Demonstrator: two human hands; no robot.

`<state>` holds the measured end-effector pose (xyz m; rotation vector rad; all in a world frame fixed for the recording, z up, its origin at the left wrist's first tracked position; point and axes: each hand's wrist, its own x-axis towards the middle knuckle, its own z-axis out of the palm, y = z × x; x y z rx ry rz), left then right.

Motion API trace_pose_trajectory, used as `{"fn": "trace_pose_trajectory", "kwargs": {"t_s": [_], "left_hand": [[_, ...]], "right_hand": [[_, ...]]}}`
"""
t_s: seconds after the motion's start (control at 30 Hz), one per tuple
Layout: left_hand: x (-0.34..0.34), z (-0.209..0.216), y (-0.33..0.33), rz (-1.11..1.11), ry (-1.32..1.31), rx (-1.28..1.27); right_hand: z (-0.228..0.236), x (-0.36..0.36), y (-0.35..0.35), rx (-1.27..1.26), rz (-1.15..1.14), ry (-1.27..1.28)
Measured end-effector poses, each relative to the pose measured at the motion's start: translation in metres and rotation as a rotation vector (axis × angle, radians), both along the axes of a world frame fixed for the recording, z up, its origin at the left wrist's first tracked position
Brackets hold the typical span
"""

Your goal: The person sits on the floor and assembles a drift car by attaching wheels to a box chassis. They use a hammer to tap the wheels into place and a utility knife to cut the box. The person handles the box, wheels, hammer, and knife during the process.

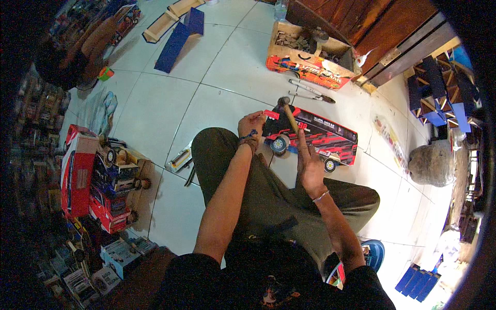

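Note:
In front of my crossed legs is a toy truck (pixel 330 135) with a red and black patterned box body, its wheels toward me. My right hand (pixel 312 173) is closed around the handle of a hammer (pixel 292 118), index finger stretched along it. The hammer's head is over the front end of the truck. My left hand (pixel 251 125) is at that same end, its fingers pinched on a small red piece (pixel 270 115) against the cab. Whether this piece is fastened to the truck I cannot tell.
Beyond the truck lie pliers (pixel 312 94) and a wooden box (pixel 308 70) of small scraps. Blue panels (pixel 173 47) lie far left. More toy trucks (pixel 111 181) stand at left, near another person's arm (pixel 98 44). A stone block (pixel 431 163) is at right.

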<state>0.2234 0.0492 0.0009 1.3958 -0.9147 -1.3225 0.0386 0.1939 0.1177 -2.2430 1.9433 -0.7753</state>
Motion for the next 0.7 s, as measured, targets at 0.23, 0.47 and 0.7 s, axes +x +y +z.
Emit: {"fn": "trace_pose_trajectory", "kwargs": {"t_s": [0.23, 0.47, 0.7], "left_hand": [[0.001, -0.002, -0.003, -0.029, -0.066, 0.039], [-0.003, 0.006, -0.002, -0.002, 0.008, 0.037], [0.000, 0.013, 0.001, -0.027, -0.073, 0.024]], "right_hand": [[-0.008, 0.005, 0.004, 0.070, 0.009, 0.086], [-0.017, 0.008, 0.004, 0.029, -0.023, 0.018], [-0.013, 0.012, 0.010, -0.010, -0.046, -0.088]]}}
